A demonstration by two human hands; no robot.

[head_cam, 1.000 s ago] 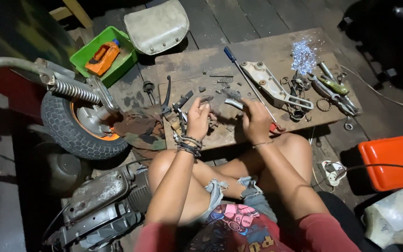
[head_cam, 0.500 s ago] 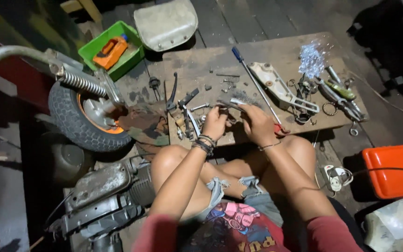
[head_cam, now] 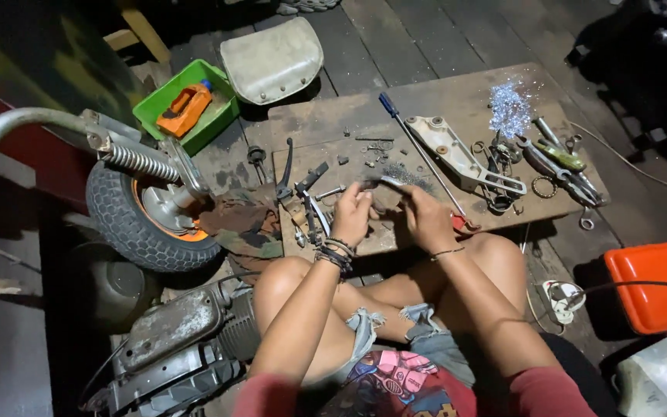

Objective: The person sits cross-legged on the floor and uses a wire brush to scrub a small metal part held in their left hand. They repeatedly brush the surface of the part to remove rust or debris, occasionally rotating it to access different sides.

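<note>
I sit cross-legged at a low wooden board strewn with metal parts. My left hand, with dark bracelets at the wrist, is closed around a small dark metal part that is mostly hidden by the fingers. My right hand grips a wire brush whose bristled end points left, right beside the part. A long screwdriver with a blue handle lies just behind my right hand. A black lever and small brackets lie left of my left hand.
A pale metal bracket, pliers and rings and shiny shavings lie on the board's right. A small wheel with spring fork and an engine stand left. Green tray, tan seat, orange case.
The view has shifted a little. Both hands stay together over the board's front edge, the brush still at the part in my left hand.
</note>
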